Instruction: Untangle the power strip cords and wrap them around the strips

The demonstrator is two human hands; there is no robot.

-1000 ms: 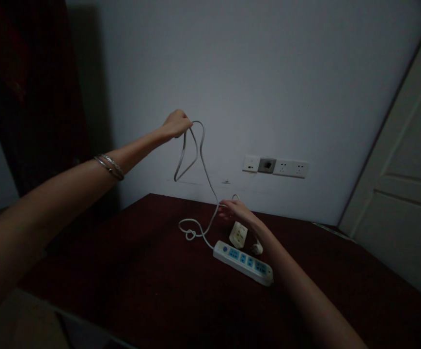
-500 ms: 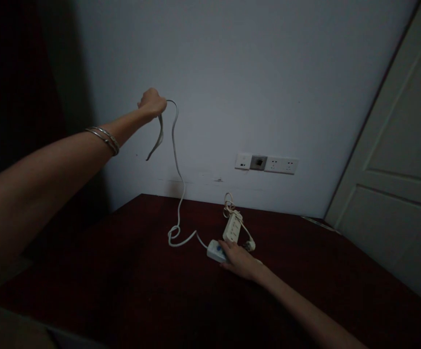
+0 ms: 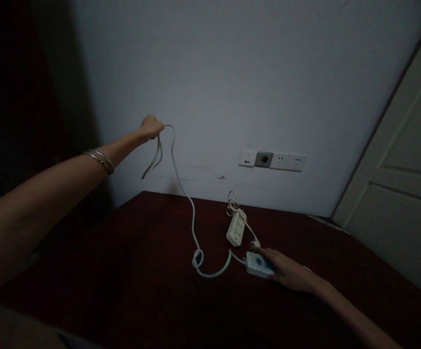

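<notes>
My left hand point(image 3: 152, 127) is raised in front of the wall, closed around a white power cord point(image 3: 193, 213). A short loop of the cord hangs below that fist. From there the cord drops to the table, makes a loose knot-like loop, and runs to a white power strip point(image 3: 257, 264) with a blue mark. My right hand point(image 3: 292, 270) grips this strip over its right part, hiding much of it. Just behind lies a second, cream power strip point(image 3: 236, 230), its own cord bundled at the far end. The plug point(image 3: 255, 244) of that cord rests close to my right fingertips.
A dark red table point(image 3: 159, 261) stands against a pale wall point(image 3: 203, 87). Wall sockets point(image 3: 286, 162) sit in a row above its back edge. A white panelled door point(image 3: 406, 155) is at the right. The room is dim.
My right hand has moved right and nearer with the white power strip, away from the cream one. My left hand is lower, and the cord's knot-like loop has shifted right and nearer.
</notes>
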